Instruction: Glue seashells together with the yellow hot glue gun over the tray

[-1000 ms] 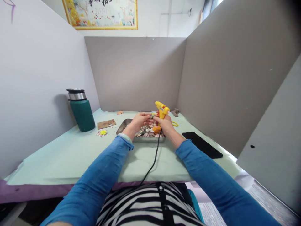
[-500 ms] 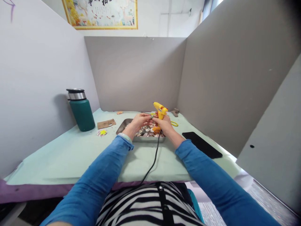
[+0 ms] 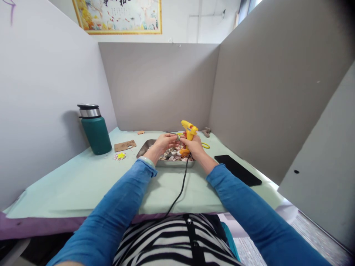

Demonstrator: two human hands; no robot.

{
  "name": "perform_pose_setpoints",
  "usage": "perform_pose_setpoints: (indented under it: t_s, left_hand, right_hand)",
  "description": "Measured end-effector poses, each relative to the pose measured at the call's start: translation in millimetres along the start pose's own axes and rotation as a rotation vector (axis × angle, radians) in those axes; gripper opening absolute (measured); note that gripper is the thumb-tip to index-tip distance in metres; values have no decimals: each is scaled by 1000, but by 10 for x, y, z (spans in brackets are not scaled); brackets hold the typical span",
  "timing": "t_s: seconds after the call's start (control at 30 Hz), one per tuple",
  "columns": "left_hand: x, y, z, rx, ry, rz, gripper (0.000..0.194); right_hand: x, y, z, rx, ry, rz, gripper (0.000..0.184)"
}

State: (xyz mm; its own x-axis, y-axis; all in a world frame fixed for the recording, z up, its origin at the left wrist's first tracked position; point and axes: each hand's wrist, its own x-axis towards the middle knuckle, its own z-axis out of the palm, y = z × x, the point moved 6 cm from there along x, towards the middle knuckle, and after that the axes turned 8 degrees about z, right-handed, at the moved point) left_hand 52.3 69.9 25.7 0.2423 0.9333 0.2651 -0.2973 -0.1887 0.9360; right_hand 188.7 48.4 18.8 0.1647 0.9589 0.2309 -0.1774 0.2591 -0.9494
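My right hand [image 3: 194,145] is closed around the handle of a yellow glue gun [image 3: 189,128], whose nozzle points up and to the left. Its black cord [image 3: 182,186] runs down toward me over the table edge. The fingertips of my left hand [image 3: 164,143] pinch a small greenish piece [image 3: 178,137], and the right fingertips meet it there too; its kind is too small to make out. Both hands are above a metal tray [image 3: 177,164] filled with many shells [image 3: 172,152]. My wrists partly hide the tray.
At left stand a green bottle [image 3: 96,135], a brown cardboard piece [image 3: 124,145] and a speckled piece with a yellow star [image 3: 120,156]. A black flat slab [image 3: 237,170] lies at right. Behind are yellow-handled scissors [image 3: 205,145] and a brown lump [image 3: 206,132]. Grey partitions [image 3: 161,85] enclose the table.
Hardly anything differs. The whole view has shifted very slightly, while both hands keep the same pose around the small piece and the glue gun.
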Motion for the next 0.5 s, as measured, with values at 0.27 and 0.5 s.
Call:
perform_pose_setpoints:
  t_s: [0.27, 0.5]
  left_hand:
    - [12, -37, -17, -23, -30, -12, 10]
    - [-5, -34, -27, -21, -26, -2, 10]
  right_hand:
    - [-23, -18, -3, -53, -3, -24, 36]
    - [-30, -26, 5, -77, -35, -60, 36]
